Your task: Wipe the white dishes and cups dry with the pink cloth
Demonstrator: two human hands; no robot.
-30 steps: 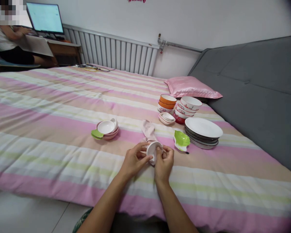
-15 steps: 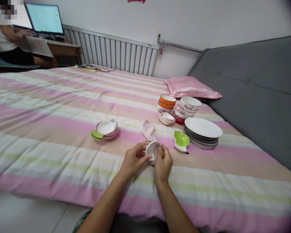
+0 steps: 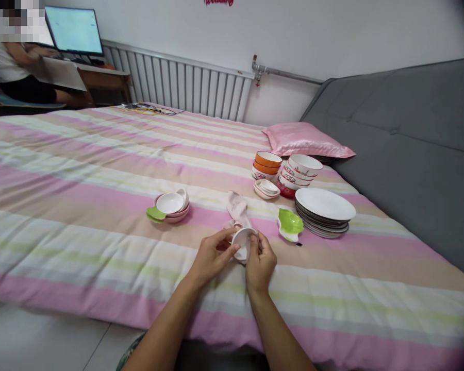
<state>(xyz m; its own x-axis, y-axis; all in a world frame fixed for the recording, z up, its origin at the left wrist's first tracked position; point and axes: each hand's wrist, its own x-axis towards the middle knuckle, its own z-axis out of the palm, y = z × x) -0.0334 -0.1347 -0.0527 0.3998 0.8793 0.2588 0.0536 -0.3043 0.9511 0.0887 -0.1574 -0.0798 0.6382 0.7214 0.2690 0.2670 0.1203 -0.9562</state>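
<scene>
Toward the near edge of the bed (image 3: 100, 257), from the left: stacked small dishes (image 3: 170, 204); the left hand (image 3: 214, 254), clamped on a tilted white dish (image 3: 240, 241) — a pink cloth (image 3: 237, 203) just behind; the right hand (image 3: 261, 262), gripping that dish's other side; a green dish (image 3: 290, 221) — then stacked plates (image 3: 325, 203) toward the headboard (image 3: 402, 149).

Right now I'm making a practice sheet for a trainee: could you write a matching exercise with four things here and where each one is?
Things
1. small white dish
2. pink pillow
3. green leaf-shaped dish
4. monitor

Places
A. on the bed, beyond the red-and-white bowls
B. at upper left, on the desk
C. held by the left hand and right hand
D. just left of the stacked plates

Pairs: 1-C, 2-A, 3-D, 4-B
</scene>
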